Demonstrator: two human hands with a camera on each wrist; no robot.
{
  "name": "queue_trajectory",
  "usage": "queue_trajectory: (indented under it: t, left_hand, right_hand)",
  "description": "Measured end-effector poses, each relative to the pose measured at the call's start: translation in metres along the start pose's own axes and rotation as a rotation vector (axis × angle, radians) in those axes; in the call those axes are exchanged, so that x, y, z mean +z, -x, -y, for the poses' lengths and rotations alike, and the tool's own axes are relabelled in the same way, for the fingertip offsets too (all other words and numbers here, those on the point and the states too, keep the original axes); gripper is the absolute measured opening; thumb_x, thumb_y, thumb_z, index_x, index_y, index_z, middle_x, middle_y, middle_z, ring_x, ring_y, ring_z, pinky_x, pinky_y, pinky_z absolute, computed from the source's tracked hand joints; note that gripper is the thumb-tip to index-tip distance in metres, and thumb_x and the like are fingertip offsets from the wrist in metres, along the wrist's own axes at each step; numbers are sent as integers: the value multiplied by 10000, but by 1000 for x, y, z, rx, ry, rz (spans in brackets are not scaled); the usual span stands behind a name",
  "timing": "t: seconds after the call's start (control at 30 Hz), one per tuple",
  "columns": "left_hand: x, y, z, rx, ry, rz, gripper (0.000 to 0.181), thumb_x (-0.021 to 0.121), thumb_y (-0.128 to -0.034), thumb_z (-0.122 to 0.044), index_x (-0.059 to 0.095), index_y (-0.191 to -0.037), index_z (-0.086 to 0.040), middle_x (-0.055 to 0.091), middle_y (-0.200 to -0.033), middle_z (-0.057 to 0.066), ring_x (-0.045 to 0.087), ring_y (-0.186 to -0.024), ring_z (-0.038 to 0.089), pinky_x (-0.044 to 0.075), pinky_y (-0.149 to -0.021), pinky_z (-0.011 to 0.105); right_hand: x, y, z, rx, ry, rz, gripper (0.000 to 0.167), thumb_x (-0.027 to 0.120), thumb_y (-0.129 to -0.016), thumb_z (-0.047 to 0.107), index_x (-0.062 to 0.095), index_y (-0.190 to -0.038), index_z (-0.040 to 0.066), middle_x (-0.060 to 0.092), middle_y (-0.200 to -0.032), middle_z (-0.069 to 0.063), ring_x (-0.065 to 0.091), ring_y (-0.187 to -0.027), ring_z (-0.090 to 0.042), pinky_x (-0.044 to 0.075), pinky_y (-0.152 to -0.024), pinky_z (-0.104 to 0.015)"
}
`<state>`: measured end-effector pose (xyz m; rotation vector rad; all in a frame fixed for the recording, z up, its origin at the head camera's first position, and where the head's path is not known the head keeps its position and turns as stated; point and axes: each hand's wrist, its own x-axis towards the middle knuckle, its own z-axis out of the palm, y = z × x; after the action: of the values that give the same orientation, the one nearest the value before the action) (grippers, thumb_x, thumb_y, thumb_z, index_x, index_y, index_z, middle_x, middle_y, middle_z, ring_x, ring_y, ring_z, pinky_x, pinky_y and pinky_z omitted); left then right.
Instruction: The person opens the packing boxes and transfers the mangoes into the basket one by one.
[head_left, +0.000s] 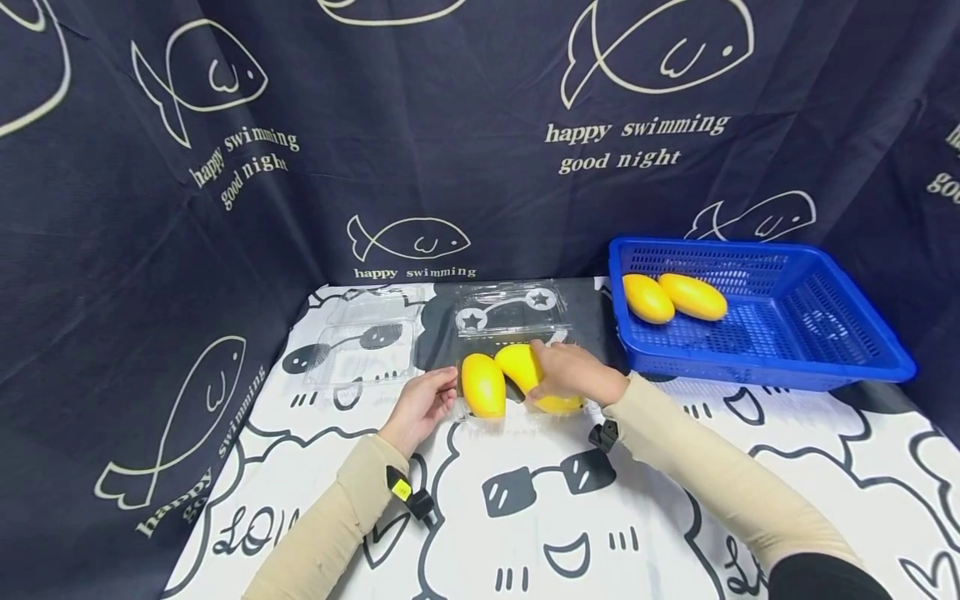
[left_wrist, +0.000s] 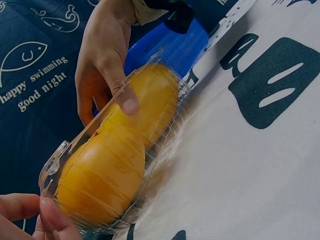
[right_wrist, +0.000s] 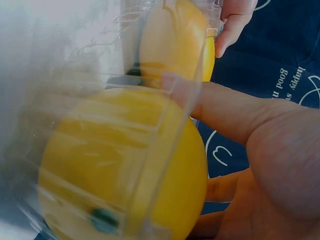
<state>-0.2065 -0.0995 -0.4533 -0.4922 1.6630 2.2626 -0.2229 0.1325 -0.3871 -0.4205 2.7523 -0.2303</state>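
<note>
Two yellow mangoes, one at the left [head_left: 483, 386] and one at the right [head_left: 517, 363], lie side by side in a clear plastic container [left_wrist: 160, 175]. My left hand [head_left: 422, 408] pinches the container's left rim between thumb and fingers, seen low in the left wrist view [left_wrist: 52, 217]. My right hand [head_left: 573, 372] grips the right mango [right_wrist: 125, 160], thumb on the near side and fingers on the far side. The hand covers part of that mango. Behind the mangoes, the container's clear lid [head_left: 513, 308] lies folded back.
A blue basket [head_left: 765, 367] stands at the right with two mangoes [head_left: 693, 297] at its left end. More clear plastic packaging [head_left: 360, 354] lies on the patterned cloth [head_left: 540, 533] at the left. A dark fish-print curtain [head_left: 480, 167] hangs behind.
</note>
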Motion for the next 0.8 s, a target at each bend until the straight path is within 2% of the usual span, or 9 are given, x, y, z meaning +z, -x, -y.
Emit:
queue_trajectory:
  t: [0.17,0.47,0.8]
  left_hand:
    - [0,1,-1,-7,3,-5,184,611,-937,-114,611,-1083,-1,580,-715,-35,508,-583,45,435,-519,121]
    - [0,1,-2,-15,-7,-7,181,615,-936,-122,617,-1084,-18,579,-726,-38,503,-593,44,435,-527,120]
    - [0,1,-1,-10,-2,-13,175,620,-932,-115,619,-1073,-11,578,-720,-40,506,-591,46,434,-522,118]
  right_hand:
    - [2,-2,1,16,-1,7,891,807,-754,452,378,-1412,31,622,-1187,-169,563,-1081,-331,466,-1010,-513]
    - [4,-3,2,36,-14,-11,837,810,-740,439,408,-1356,40,627,-1059,-131,561,-990,-305,482,-953,-491]
    - [4,-1,2,49,-42,-21,804,817,-741,415,409,-1334,57,615,-1020,-115,551,-954,-289,489,-915,-468]
